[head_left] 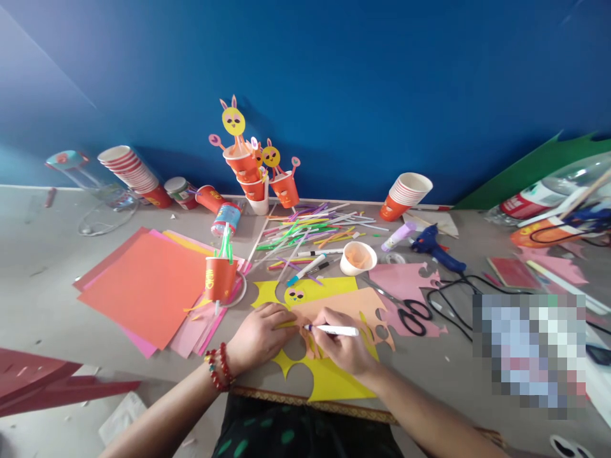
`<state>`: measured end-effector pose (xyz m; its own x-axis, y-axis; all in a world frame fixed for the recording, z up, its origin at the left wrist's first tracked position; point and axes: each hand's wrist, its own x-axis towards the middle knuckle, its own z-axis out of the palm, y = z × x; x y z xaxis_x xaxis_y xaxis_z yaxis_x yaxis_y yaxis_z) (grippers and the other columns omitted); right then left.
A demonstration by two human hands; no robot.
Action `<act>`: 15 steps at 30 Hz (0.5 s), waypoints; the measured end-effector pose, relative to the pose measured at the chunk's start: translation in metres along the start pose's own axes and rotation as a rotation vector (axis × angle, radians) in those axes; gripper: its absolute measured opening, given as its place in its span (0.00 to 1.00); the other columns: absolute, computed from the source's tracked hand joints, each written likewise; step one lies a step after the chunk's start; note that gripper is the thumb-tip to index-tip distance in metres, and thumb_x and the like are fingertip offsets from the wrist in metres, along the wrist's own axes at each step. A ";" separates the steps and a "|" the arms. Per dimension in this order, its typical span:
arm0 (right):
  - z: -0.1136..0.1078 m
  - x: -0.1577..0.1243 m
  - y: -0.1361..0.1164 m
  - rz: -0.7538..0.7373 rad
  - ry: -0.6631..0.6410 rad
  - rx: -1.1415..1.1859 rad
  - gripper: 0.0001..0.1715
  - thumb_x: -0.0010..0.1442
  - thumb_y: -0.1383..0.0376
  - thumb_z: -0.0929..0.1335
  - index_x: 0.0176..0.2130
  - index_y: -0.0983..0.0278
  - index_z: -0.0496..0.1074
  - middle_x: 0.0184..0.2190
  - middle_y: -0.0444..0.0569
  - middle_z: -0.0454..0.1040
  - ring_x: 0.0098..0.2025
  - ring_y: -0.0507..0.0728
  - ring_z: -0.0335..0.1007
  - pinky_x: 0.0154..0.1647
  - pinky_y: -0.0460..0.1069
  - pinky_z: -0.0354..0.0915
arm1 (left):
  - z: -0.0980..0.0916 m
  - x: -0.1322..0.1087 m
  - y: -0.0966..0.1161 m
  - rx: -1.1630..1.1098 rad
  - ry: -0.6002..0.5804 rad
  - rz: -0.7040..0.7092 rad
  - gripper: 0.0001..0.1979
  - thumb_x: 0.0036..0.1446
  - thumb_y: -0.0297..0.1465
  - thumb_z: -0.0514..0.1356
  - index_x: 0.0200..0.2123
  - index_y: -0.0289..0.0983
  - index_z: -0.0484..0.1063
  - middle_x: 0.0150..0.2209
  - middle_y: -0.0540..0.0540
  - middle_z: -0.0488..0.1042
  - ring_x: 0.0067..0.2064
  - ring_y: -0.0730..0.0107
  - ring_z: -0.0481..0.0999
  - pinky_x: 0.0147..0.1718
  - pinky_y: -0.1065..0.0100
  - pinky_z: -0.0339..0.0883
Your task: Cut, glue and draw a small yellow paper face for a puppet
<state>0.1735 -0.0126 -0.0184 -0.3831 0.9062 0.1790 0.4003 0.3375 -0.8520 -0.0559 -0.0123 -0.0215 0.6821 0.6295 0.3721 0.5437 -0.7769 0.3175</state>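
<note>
My right hand (341, 346) is closed around a white marker (337, 330), its dark tip touching a small orange paper piece (303, 323). My left hand (260, 334), a red bead bracelet at its wrist, is closed at the fingertips, holding that piece from the left; its finer outline is hidden. Under both hands lie a yellow paper sheet (334, 381) with rounded cut-outs and a light orange sheet (351, 302). Just above my left fingers rests a yellow paper face (294, 296) with dark eyes.
Black-handled scissors (414, 317) lie right of the sheets, near a blue glue gun (436, 248) with a black cable. Left are coloured papers (143, 289) and a red cup (220, 278). Behind lie pipe cleaners (310, 229); decorated cups (285, 189) stand by the blue wall (334, 83).
</note>
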 end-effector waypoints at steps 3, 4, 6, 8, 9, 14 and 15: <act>0.000 0.000 0.000 -0.003 -0.005 -0.006 0.14 0.64 0.65 0.62 0.26 0.59 0.60 0.20 0.41 0.69 0.23 0.52 0.65 0.26 0.45 0.58 | 0.000 0.000 0.000 0.011 -0.001 -0.007 0.15 0.66 0.26 0.51 0.44 0.39 0.78 0.46 0.42 0.79 0.45 0.60 0.76 0.43 0.59 0.71; 0.000 0.000 0.001 -0.005 -0.005 -0.008 0.14 0.64 0.66 0.62 0.26 0.59 0.60 0.20 0.41 0.69 0.23 0.52 0.66 0.26 0.45 0.58 | 0.000 0.000 0.001 0.012 -0.001 -0.010 0.15 0.66 0.26 0.51 0.44 0.39 0.78 0.46 0.42 0.79 0.45 0.60 0.76 0.43 0.59 0.71; 0.001 0.000 0.001 -0.009 -0.006 -0.012 0.14 0.64 0.66 0.62 0.26 0.59 0.60 0.20 0.41 0.70 0.23 0.52 0.66 0.26 0.45 0.59 | 0.000 0.000 0.001 0.010 0.000 -0.014 0.14 0.66 0.26 0.51 0.44 0.39 0.78 0.45 0.42 0.79 0.45 0.60 0.76 0.43 0.59 0.71; 0.001 0.000 0.000 -0.009 -0.005 -0.021 0.13 0.64 0.66 0.62 0.26 0.59 0.60 0.20 0.41 0.70 0.23 0.52 0.66 0.26 0.45 0.59 | 0.000 0.000 0.001 0.007 -0.001 -0.014 0.14 0.66 0.26 0.52 0.44 0.39 0.78 0.46 0.43 0.79 0.45 0.59 0.75 0.42 0.59 0.71; 0.000 0.000 0.000 -0.009 -0.004 -0.026 0.13 0.64 0.66 0.62 0.26 0.59 0.60 0.20 0.42 0.71 0.23 0.52 0.67 0.27 0.45 0.59 | 0.000 0.000 0.001 0.005 -0.002 -0.013 0.14 0.66 0.26 0.52 0.44 0.39 0.78 0.46 0.43 0.79 0.45 0.59 0.75 0.42 0.59 0.71; 0.000 0.000 -0.001 -0.014 -0.001 -0.044 0.13 0.64 0.66 0.62 0.27 0.59 0.60 0.21 0.42 0.71 0.23 0.52 0.67 0.27 0.45 0.59 | -0.001 0.000 0.002 0.010 0.004 -0.010 0.14 0.66 0.25 0.52 0.44 0.38 0.78 0.46 0.42 0.79 0.45 0.59 0.75 0.43 0.59 0.71; -0.001 0.000 -0.002 -0.015 -0.001 -0.045 0.13 0.63 0.66 0.62 0.26 0.59 0.60 0.20 0.42 0.71 0.23 0.52 0.67 0.27 0.45 0.59 | -0.001 0.000 0.002 0.011 0.006 -0.011 0.14 0.66 0.25 0.52 0.44 0.38 0.78 0.46 0.42 0.79 0.45 0.59 0.75 0.43 0.59 0.71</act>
<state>0.1736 -0.0132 -0.0167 -0.3900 0.9009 0.1907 0.4320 0.3619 -0.8261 -0.0550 -0.0136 -0.0195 0.6733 0.6381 0.3735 0.5567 -0.7700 0.3119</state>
